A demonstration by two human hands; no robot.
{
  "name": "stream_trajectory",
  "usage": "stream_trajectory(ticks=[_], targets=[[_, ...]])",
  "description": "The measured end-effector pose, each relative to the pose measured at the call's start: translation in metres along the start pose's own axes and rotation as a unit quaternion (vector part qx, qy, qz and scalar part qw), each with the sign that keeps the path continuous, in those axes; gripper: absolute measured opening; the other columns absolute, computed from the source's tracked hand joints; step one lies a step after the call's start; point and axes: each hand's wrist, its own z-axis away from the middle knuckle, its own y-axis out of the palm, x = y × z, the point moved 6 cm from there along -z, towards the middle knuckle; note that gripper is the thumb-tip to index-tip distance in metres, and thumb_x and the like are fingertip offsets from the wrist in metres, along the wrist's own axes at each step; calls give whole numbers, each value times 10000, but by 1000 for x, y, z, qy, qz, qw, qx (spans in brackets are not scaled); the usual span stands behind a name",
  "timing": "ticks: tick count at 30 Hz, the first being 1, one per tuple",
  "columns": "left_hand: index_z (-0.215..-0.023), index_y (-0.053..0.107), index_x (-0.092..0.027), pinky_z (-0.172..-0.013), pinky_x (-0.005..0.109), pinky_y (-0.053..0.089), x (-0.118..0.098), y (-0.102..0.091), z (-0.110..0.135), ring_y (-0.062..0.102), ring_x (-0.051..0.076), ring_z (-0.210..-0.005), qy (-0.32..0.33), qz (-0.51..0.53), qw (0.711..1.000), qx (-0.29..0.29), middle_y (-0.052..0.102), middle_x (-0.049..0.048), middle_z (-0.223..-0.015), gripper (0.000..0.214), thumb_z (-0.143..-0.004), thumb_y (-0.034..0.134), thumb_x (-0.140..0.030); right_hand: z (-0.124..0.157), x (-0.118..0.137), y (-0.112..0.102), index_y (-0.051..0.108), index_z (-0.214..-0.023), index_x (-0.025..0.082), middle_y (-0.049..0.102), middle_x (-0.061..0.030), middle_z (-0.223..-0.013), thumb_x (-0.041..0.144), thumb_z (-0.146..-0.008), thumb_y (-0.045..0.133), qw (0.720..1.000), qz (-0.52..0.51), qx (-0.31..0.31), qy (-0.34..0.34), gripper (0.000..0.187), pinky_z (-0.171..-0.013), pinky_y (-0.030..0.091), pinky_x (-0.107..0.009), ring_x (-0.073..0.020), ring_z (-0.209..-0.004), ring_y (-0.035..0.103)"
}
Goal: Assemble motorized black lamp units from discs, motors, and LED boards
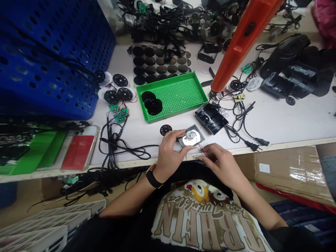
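Note:
My left hand point(169, 150) grips a grey square frame point(201, 135) just above the table's front edge. A white plate with a small round metal motor point(190, 135) sits in that frame. Thin red wires point(201, 148) run from the motor to my right hand point(223, 164), whose thumb and fingers pinch them near their ends. Beyond my left hand lies a black printed dial disc point(166, 130). Right of the frame rests an open black plastic housing point(212, 119), with black cords leading off it. An orange power screwdriver point(238, 49) hangs tip-down above this housing.
A green perforated tray point(173, 117) holds black discs and small screws. Rows of dark discs point(161, 64) lie behind it. Wired dials and circuit boards point(120, 114) stand left, beside a tall blue crate point(60, 52). Black housings point(299, 77) and tangled cords fill the right and back.

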Motion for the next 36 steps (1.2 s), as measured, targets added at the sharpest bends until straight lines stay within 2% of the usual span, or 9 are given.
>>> stream_trajectory(ticks=[3, 7, 11, 14, 18, 23, 28, 33, 36], targets=[[-1124, 644, -182, -932, 432, 640, 0, -2, 3, 760, 258, -1040, 16, -21, 999, -25, 763, 78, -1066, 470, -769, 908, -340, -2, -1, -6, 669, -1097, 216, 763, -63, -1025, 424, -1033, 578, 1000, 1, -16, 0, 236, -663, 476, -317, -193, -749, 696], [-924, 627, -189, -972, 455, 646, -12, -2, 12, 745, 275, -1121, 148, -67, 986, -35, 717, 31, -922, 215, -864, 826, -248, -5, 8, -10, 725, -987, 216, 769, -57, -886, 350, -1050, 550, 992, 82, -65, -69, 230, -710, 478, -347, -252, -873, 688], [-1105, 651, -157, -1020, 494, 643, -15, 1, 25, 694, 320, -1261, 214, -114, 970, -4, 713, 85, -1047, 247, -903, 783, -211, -5, 11, -8, 744, -1009, 209, 796, -52, -921, 269, -1020, 604, 984, 71, -118, -112, 152, -738, 524, -355, -244, -889, 716], [-1241, 641, -152, -1031, 515, 640, -14, 5, 30, 654, 337, -1323, 229, -141, 963, 17, 705, 116, -1118, 330, -929, 746, -181, -3, 11, -2, 750, -1020, 201, 815, -52, -947, 227, -1005, 627, 979, 37, -158, -125, 127, -719, 550, -333, -207, -821, 747], [-1276, 640, -148, -1041, 533, 633, -14, 8, 32, 635, 345, -1344, 243, -154, 957, 26, 704, 131, -1138, 361, -927, 732, -138, -1, 18, 7, 760, -988, 189, 819, -68, -920, 186, -1015, 586, 967, 38, -184, -172, 176, -690, 556, -328, -204, -788, 752], [-1277, 639, -137, -1034, 525, 639, -15, 7, 30, 636, 342, -1344, 244, -151, 957, 33, 703, 138, -1153, 353, -933, 720, -125, -8, 20, -1, 729, -934, 210, 786, -43, -926, 240, -1012, 616, 978, 59, -144, -142, 141, -729, 541, -345, -222, -866, 723], [-1230, 652, -137, -1044, 497, 641, -13, 4, 28, 641, 333, -1344, 245, -133, 960, 32, 686, 128, -1161, 296, -940, 709, -115, -21, 23, -26, 669, -965, 211, 742, -60, -961, 241, -1015, 602, 969, 5, -184, -165, 88, -783, 537, -350, -211, -898, 683], [-1254, 635, -151, -1068, 510, 622, -10, 4, 28, 616, 325, -1372, 232, -118, 964, 44, 678, 125, -1185, 310, -952, 688, -110, -39, 26, -27, 678, -1107, 231, 743, -85, -1115, 220, -1028, 548, 969, -15, -156, -190, 153, -930, 540, -400, -232, -1058, 680], [-1288, 627, -180, -1066, 510, 615, -9, 6, 28, 606, 312, -1376, 228, -121, 965, 45, 669, 115, -1194, 324, -970, 665, -131, -46, 20, -22, 684, -1118, 232, 728, -92, -1141, 240, -1002, 585, 977, -39, -135, -162, 152, -891, 551, -400, -244, -1053, 672]])
